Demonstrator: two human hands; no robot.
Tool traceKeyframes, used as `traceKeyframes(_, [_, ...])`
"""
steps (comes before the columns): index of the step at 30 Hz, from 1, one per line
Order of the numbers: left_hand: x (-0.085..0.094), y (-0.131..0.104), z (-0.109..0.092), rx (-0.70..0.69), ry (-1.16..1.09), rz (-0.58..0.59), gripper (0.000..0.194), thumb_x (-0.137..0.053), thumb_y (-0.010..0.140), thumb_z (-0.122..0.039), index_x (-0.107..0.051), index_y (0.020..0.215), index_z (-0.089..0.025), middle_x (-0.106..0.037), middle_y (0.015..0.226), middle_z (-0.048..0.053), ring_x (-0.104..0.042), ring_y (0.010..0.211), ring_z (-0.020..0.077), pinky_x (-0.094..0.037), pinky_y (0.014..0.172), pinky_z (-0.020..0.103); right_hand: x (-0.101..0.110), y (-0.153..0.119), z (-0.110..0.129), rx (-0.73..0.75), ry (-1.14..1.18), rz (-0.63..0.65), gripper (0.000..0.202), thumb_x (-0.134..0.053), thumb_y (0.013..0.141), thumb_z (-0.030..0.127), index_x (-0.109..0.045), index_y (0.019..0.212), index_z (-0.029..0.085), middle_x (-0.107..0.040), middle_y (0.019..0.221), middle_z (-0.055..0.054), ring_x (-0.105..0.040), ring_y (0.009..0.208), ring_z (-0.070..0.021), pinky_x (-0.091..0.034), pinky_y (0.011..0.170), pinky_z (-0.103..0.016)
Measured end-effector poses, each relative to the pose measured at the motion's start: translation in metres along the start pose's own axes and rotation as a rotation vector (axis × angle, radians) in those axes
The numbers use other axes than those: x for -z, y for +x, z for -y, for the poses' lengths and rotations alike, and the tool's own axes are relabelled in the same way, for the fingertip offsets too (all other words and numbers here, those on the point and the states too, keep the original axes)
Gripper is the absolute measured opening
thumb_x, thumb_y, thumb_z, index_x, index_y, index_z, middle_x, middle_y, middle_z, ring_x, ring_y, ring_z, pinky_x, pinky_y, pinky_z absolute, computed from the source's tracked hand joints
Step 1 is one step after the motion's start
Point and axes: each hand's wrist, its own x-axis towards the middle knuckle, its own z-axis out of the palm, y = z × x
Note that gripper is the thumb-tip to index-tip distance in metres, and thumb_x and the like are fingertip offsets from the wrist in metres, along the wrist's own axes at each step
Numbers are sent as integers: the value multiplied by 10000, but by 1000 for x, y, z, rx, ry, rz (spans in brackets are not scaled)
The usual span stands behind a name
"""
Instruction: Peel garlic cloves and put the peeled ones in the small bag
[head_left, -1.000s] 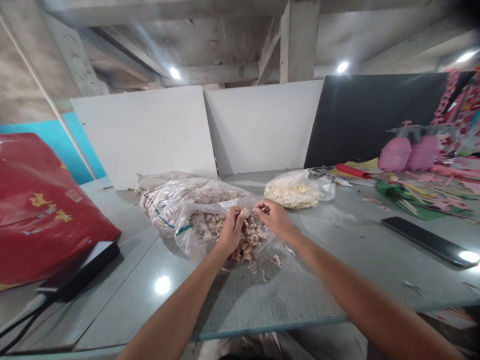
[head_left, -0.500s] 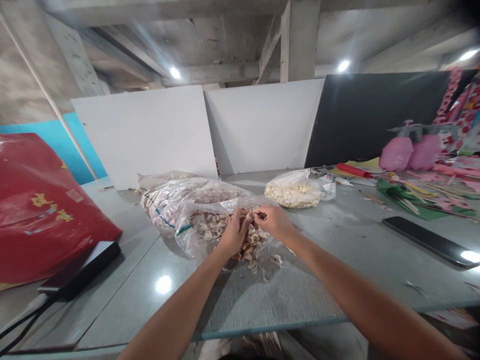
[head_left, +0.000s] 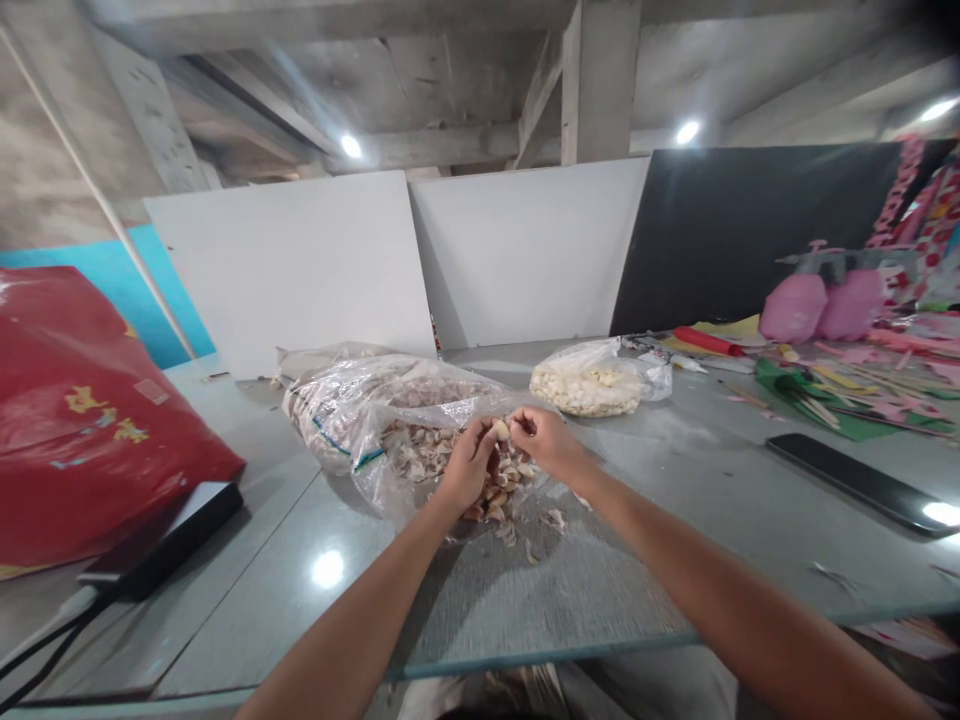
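Between the fingertips of my left hand (head_left: pixel 471 462) is a pale garlic clove (head_left: pixel 501 430). My right hand (head_left: pixel 546 438) is closed in a pinch right beside the clove; whatever its fingertips hold is too small to make out. Under both hands lie unpeeled garlic cloves (head_left: pixel 496 496) and a heap of dry skins (head_left: pixel 424 450), at the mouth of a clear plastic bag (head_left: pixel 375 415). A few loose skins (head_left: pixel 553 520) are scattered on the table in front. Behind my right hand rests a clear bag of peeled cloves (head_left: pixel 585 388).
A red bag (head_left: pixel 97 420) and a black box with a cable (head_left: pixel 180 535) occupy the left of the grey table (head_left: pixel 555 610). On the right are a phone (head_left: pixel 855 480), green paper (head_left: pixel 810 405), and pink spray bottles (head_left: pixel 795 305). White boards (head_left: pixel 300 270) stand behind.
The clove now shows a paler, barer surface in my left fingers. My right fingers have pulled slightly apart from it, up and to the right.
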Motion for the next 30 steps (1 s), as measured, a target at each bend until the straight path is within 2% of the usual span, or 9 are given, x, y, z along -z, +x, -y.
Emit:
traceKeyframes(4, [-1, 1, 2, 43, -101, -1, 261, -436, 825, -446, -472, 864, -190, -462, 667, -33, -419, 468, 66, -405, 406, 182, -5, 4, -11, -75, 128, 10, 175, -436, 785, 309, -535, 753, 168, -533, 543, 28, -490, 461, -89, -358, 437, -179])
traceKeyframes(7, [-1, 2, 2, 21, -144, -26, 253, -443, 820, -442, -451, 858, -193, -460, 703, -31, -422, 484, 65, -402, 396, 178, -5, 5, -17, -107, 122, -17, 180, -428, 792, 317, -526, 753, 170, -527, 530, 34, -490, 445, -89, -358, 432, -182])
traceKeyframes(12, [0, 2, 2, 3, -139, -62, 262, -447, 817, -452, -441, 900, -203, -477, 740, -28, -421, 486, 64, -389, 383, 173, 5, 3, -10, 22, -84, -68, 255, -429, 819, 350, -554, 705, 159, -531, 543, 21, -485, 508, -88, -366, 508, -192])
traceKeyframes(14, [0, 2, 2, 1, -131, -66, 261, -444, 820, -454, -442, 898, -205, -476, 733, -29, -419, 485, 65, -383, 381, 170, 6, 1, -7, 53, -73, -59, 244, -441, 820, 357, -581, 788, 160, -553, 587, 13, -501, 539, -94, -379, 523, -198])
traceKeyframes(17, [1, 1, 2, -15, -109, -83, 264, -450, 821, -454, -455, 895, -201, -438, 667, -42, -398, 473, 61, -379, 396, 165, 3, 0, -4, 32, 79, 19, 266, -464, 811, 365, -574, 965, 177, -591, 694, -1, -534, 574, -104, -405, 502, -201])
traceKeyframes(20, [1, 1, 1, -3, -108, -73, 277, -460, 815, -460, -465, 894, -196, -402, 626, -51, -389, 464, 59, -380, 403, 164, -2, 0, -6, 29, 145, 55, 258, -506, 787, 401, -579, 881, 172, -590, 719, -10, -539, 583, -106, -409, 487, -201])
traceKeyframes(23, [0, 0, 0, 18, -126, -31, 285, -465, 806, -474, -465, 869, -197, -412, 646, -48, -399, 469, 62, -396, 399, 173, -3, 1, -6, 49, 112, 42, 238, -534, 771, 401, -554, 785, 165, -567, 675, 2, -525, 577, -102, -400, 511, -204])
traceKeyframes(27, [-2, 0, -1, 17, -135, -19, 293, -472, 799, -483, -455, 823, -192, -423, 640, -49, -397, 465, 60, -406, 410, 180, 2, 0, -3, 107, 43, 85, 172, -538, 780, 343, -537, 787, 172, -574, 711, 3, -523, 651, -106, -386, 584, -205])
traceKeyframes(30, [0, 1, -1, 39, -128, -28, 310, -477, 792, -497, -456, 810, -188, -435, 610, -53, -397, 449, 58, -379, 403, 171, 5, -1, 2, 130, -4, 103, 142, -531, 791, 316, -522, 772, 176, -547, 681, 23, -486, 628, -94, -356, 589, -200])
